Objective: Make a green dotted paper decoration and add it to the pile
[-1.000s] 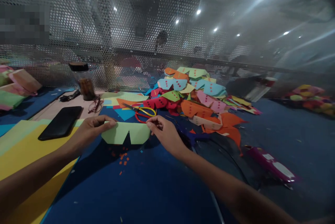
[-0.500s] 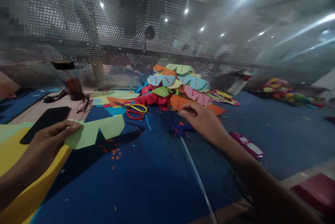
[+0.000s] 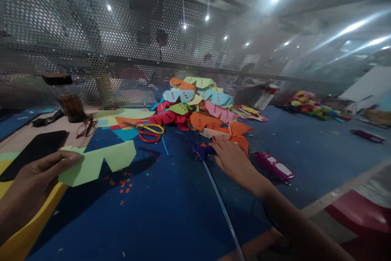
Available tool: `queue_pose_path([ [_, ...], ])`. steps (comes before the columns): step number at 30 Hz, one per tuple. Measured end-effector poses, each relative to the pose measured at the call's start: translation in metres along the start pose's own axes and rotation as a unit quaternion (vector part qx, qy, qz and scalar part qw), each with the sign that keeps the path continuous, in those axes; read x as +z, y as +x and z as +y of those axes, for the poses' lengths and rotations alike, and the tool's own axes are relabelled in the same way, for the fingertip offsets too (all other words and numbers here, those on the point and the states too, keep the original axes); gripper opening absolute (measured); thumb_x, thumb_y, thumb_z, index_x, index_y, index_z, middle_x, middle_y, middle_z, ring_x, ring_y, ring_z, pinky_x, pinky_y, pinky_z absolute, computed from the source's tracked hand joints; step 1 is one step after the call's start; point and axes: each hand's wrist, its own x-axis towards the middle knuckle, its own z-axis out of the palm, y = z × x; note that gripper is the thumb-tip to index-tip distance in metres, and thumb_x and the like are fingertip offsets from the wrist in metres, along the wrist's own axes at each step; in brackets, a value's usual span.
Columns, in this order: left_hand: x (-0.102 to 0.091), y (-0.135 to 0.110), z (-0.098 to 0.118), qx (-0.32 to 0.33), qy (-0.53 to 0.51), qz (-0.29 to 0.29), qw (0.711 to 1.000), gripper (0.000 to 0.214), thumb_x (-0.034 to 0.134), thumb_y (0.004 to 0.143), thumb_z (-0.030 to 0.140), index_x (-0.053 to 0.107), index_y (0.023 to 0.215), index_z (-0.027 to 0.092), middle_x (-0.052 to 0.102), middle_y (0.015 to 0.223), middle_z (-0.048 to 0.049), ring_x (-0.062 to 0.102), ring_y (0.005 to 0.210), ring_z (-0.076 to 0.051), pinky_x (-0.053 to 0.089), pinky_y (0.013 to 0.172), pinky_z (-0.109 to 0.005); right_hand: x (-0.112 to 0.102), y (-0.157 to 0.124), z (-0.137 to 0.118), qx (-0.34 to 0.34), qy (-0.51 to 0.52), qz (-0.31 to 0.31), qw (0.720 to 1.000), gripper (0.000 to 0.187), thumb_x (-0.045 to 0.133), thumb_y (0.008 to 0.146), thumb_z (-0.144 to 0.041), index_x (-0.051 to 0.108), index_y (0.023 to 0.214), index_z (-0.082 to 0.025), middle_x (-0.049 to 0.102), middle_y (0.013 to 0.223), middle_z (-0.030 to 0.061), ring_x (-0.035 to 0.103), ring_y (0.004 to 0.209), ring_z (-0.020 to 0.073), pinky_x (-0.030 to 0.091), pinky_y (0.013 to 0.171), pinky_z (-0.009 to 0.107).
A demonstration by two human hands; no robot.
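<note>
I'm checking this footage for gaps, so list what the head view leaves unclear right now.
All in the head view:
1. Whether the right hand grips the dark blue tool: the hand's back hides its fingers.
2. The pinched corner of the pale green cutout: covered by the left hand.
3. The number of cutouts in the pile: upper ones cover lower.
4. Shapes beyond the perforated panel: masked by mesh, blurred.
</note>
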Motion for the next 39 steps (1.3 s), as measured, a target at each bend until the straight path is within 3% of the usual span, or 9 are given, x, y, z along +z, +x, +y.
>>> queue_pose_path([
  [6,-0.003,0.003,-0.004,-0.011,-0.007,-0.006,1.0,0.029,0.093,0.058,0.047,0.079,0.074,0.027,0.073,0.078,0.004,0.061,0.069,-0.016,0.05,0.052,-0.016,0.014,0.013,0.006,-0.037,0.006,0.003,0.999,0.016,0.057,0.087,-0.009,0.065,0.101,-0.014,0.068,0.103,0.0164,0.063,0.103,0.0331,0.048,0.091,0.043],
  [13,-0.004,0.008,-0.015,-0.04,-0.033,0.013,0.999,0.052,0.097,0.032,0.05,0.078,0.072,0.024,0.07,0.08,0.0017,0.059,0.066,-0.014,0.047,0.044,-0.012,0.02,0.009,0.008,-0.024,0.091,0.012,0.995,0.019,0.052,0.086,-0.01,0.058,0.104,-0.014,0.064,0.097,0.0139,0.064,0.093,0.031,0.05,0.083,0.041],
  [17,0.001,0.006,-0.007,-0.044,-0.035,0.025,0.998,0.048,0.096,0.03,0.043,0.079,0.069,0.022,0.07,0.08,0.0008,0.059,0.069,-0.015,0.049,0.046,-0.011,0.014,0.01,0.002,0.008,0.176,0.021,0.984,0.022,0.053,0.085,-0.011,0.058,0.107,-0.014,0.066,0.101,0.0155,0.064,0.099,0.0321,0.049,0.089,0.044],
  [24,0.007,0.002,-0.002,-0.047,-0.043,0.023,0.998,0.047,0.095,0.03,0.047,0.079,0.068,0.022,0.069,0.078,0.0004,0.058,0.07,-0.015,0.049,0.048,-0.012,-0.007,0.021,-0.014,0.049,0.35,0.023,0.935,0.03,0.058,0.095,-0.037,0.057,0.119,-0.019,0.071,0.097,0.0067,0.068,0.081,0.0218,0.054,0.072,0.032],
  [26,0.006,0.003,-0.005,-0.045,-0.041,0.017,0.998,0.049,0.095,0.03,0.049,0.079,0.068,0.023,0.069,0.078,0.0003,0.058,0.07,-0.015,0.049,0.048,-0.013,-0.013,0.026,-0.022,0.049,0.423,0.009,0.905,0.036,0.053,0.098,-0.047,0.059,0.12,-0.02,0.068,0.082,0.0026,0.066,0.071,0.019,0.054,0.066,0.031],
  [30,0.002,0.004,-0.01,-0.033,-0.037,-0.001,0.999,0.05,0.094,0.034,0.054,0.079,0.071,0.024,0.07,0.08,0.0003,0.059,0.072,-0.016,0.049,0.051,-0.014,-0.024,0.036,-0.044,0.054,0.704,-0.059,0.705,0.048,0.061,0.093,-0.057,0.061,0.116,-0.015,0.046,0.057,-0.008,0.049,0.052,0.0114,0.054,0.064,0.032],
  [32,0.002,0.004,-0.011,-0.03,-0.031,-0.013,0.999,0.05,0.094,0.037,0.056,0.08,0.073,0.024,0.07,0.08,0.0003,0.058,0.071,-0.016,0.049,0.052,-0.015,-0.028,0.04,-0.055,0.05,0.756,-0.076,0.648,0.047,0.066,0.091,-0.056,0.063,0.112,-0.014,0.042,0.057,-0.0099,0.041,0.049,0.0083,0.053,0.062,0.03],
  [35,0.003,0.003,-0.009,-0.027,-0.027,-0.02,0.999,0.051,0.092,0.039,0.059,0.08,0.074,0.024,0.069,0.078,-0.0002,0.058,0.07,-0.017,0.048,0.052,-0.018,-0.036,0.044,-0.07,0.047,0.786,-0.102,0.608,0.049,0.073,0.086,-0.056,0.065,0.109,-0.014,0.04,0.056,-0.011,0.038,0.047,0.0071,0.051,0.06,0.029],
  [39,0.006,-0.001,-0.002,-0.005,-0.012,-0.015,1.0,0.051,0.09,0.04,0.06,0.078,0.072,0.022,0.069,0.078,-0.001,0.058,0.072,-0.019,0.047,0.055,-0.02,-0.045,0.051,-0.085,0.048,0.795,-0.108,0.596,0.047,0.077,0.082,-0.054,0.069,0.106,-0.015,0.041,0.053,-0.0104,0.039,0.047,0.0077,0.051,0.061,0.029],
])
